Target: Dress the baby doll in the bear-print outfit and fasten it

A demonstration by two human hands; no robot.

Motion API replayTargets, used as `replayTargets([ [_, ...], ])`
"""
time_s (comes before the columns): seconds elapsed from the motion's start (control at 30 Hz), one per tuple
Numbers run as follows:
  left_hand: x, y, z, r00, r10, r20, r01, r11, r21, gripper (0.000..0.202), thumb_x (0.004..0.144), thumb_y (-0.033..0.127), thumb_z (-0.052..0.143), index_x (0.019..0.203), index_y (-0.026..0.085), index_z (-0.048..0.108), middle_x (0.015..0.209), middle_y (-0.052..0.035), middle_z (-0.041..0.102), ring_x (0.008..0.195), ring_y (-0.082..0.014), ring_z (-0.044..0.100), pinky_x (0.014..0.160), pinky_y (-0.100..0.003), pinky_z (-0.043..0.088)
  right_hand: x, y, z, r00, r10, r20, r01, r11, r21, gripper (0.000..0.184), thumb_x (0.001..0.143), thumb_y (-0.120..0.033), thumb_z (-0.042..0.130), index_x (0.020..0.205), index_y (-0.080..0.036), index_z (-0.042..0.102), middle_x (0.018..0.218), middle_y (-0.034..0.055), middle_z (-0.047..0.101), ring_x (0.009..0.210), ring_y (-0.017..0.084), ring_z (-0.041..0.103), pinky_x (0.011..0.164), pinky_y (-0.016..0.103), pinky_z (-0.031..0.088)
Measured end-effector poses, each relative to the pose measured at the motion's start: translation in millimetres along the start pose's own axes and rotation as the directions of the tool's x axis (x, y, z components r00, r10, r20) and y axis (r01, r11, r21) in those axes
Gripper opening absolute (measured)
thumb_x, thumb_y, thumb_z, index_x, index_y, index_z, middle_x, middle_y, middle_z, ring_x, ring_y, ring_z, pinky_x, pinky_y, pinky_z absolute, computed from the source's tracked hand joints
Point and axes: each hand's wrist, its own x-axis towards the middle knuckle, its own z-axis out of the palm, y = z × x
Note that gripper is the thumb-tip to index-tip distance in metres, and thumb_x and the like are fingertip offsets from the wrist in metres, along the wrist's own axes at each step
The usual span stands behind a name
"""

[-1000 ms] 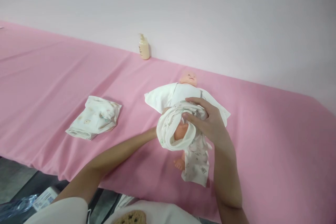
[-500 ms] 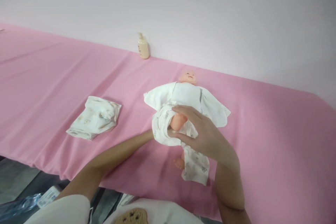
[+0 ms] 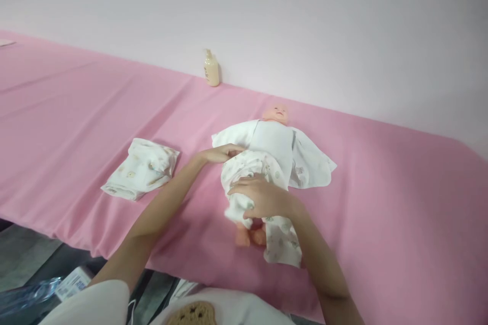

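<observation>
A baby doll (image 3: 277, 112) lies on its back on the pink table cover, dressed in a white top (image 3: 274, 142) with the flaps spread out. White printed trousers (image 3: 247, 172) cover its hips and legs; its feet (image 3: 249, 236) stick out below. My left hand (image 3: 221, 153) grips the trousers' waist at the doll's left side, fingers closed on the cloth. My right hand (image 3: 261, 197) lies over the doll's legs, fingers curled on the trouser fabric.
A folded printed white garment (image 3: 143, 168) lies to the left of the doll. A small cream pump bottle (image 3: 211, 68) stands at the back by the pale wall. The table's near edge (image 3: 76, 246) drops to a grey floor with a plastic-wrapped item (image 3: 46, 289).
The doll's raised leg has come down flat and the trousers have been drawn up over both legs. My left hand moved up to the waist; my right hand slid down onto the legs.
</observation>
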Motion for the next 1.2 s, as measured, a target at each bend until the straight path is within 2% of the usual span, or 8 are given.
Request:
replayTargets([
  [0.1,0,2,3.9,0.992,-0.064,0.112,0.066,0.998,-0.011,0.048,0.071,0.033,0.067,0.118,0.022,0.06,0.09,-0.0049,0.068,0.089,-0.0179,0.064,0.076,-0.025,0.049,9,7,12,0.997,0.048,0.061,-0.046,0.998,-0.03,0.054,0.066,-0.016,0.067,0.119,-0.015,0.056,0.131,0.0141,0.052,0.124,0.033,0.045,0.105,0.06,0.027],
  [0.33,-5,20,50.5,0.989,0.141,-0.044,-0.132,0.977,0.168,0.053,0.068,0.02,0.068,0.12,0.022,0.06,0.108,-0.0045,0.065,0.108,-0.0216,0.056,0.092,-0.028,0.042,-21,12,-35,0.979,0.133,-0.155,-0.072,0.935,0.347,0.032,0.077,-0.031,0.064,0.109,-0.026,0.063,0.11,0.0016,0.066,0.102,0.019,0.061,0.088,0.036,0.049],
  [0.5,-10,31,65.2,0.987,0.044,-0.157,-0.059,0.994,-0.092,0.047,0.064,0.009,0.05,0.107,0.021,0.063,0.081,0.0006,0.064,0.072,-0.013,0.059,0.062,-0.021,0.045,-36,39,-48,0.683,0.421,-0.597,-0.185,0.89,0.416,0.027,0.077,-0.037,0.063,0.098,-0.019,0.064,0.098,0.0051,0.067,0.093,0.018,0.063,0.088,0.038,0.049],
  [0.67,-16,38,69.9,0.99,0.107,-0.089,-0.113,0.991,-0.066,0.03,0.071,0.024,0.057,0.1,0.018,0.065,0.086,-0.0018,0.064,0.073,-0.0137,0.058,0.064,-0.022,0.044,-31,54,-42,0.862,0.454,-0.225,-0.336,0.845,0.417,0.059,0.071,-0.039,0.068,0.125,-0.023,0.053,0.111,0.0068,0.062,0.098,0.019,0.06,0.084,0.036,0.048],
  [0.77,-18,36,72.1,0.982,0.174,-0.078,-0.143,0.942,0.305,0.039,0.069,0.034,0.067,0.105,0.02,0.064,0.101,-0.0038,0.064,0.084,-0.0173,0.058,0.069,-0.023,0.043,-28,56,-42,0.883,0.439,-0.165,-0.352,0.854,0.384,0.038,0.074,-0.039,0.065,0.106,-0.019,0.064,0.077,0.0002,0.061,0.071,0.015,0.056,0.066,0.03,0.046],
  [0.9,-16,28,71.0,0.975,0.166,-0.147,-0.069,0.858,0.509,0.019,0.071,0.033,0.063,0.079,0.016,0.066,0.067,0.0005,0.059,0.063,-0.0132,0.053,0.054,-0.021,0.037,-31,59,-45,0.908,0.386,-0.162,-0.281,0.849,0.448,0.026,0.073,-0.043,0.064,0.078,-0.017,0.065,0.067,-0.0034,0.053,0.063,0.011,0.049,0.06,0.025,0.04],
  [1.07,-13,32,68.4,0.996,0.048,-0.076,-0.045,0.998,0.045,0.01,0.067,0.021,0.059,0.073,0.014,0.062,0.069,0.0003,0.061,0.065,-0.0135,0.058,0.06,-0.023,0.045,-33,63,-47,0.944,0.282,-0.17,-0.116,0.768,0.63,0.035,0.077,-0.05,0.06,0.089,-0.017,0.062,0.095,0.004,0.062,0.09,0.017,0.058,0.081,0.031,0.046],
  [1.2,-13,32,69.8,0.995,-0.06,-0.075,0.025,0.915,-0.402,0.009,0.063,0.02,0.059,0.068,0.013,0.058,0.07,-0.0057,0.064,0.066,-0.018,0.062,0.063,-0.029,0.05,-31,64,-44,0.958,0.239,-0.158,-0.042,0.663,0.748,0.035,0.083,-0.048,0.055,0.099,-0.017,0.059,0.095,0.0059,0.064,0.095,0.018,0.06,0.088,0.037,0.046],
])
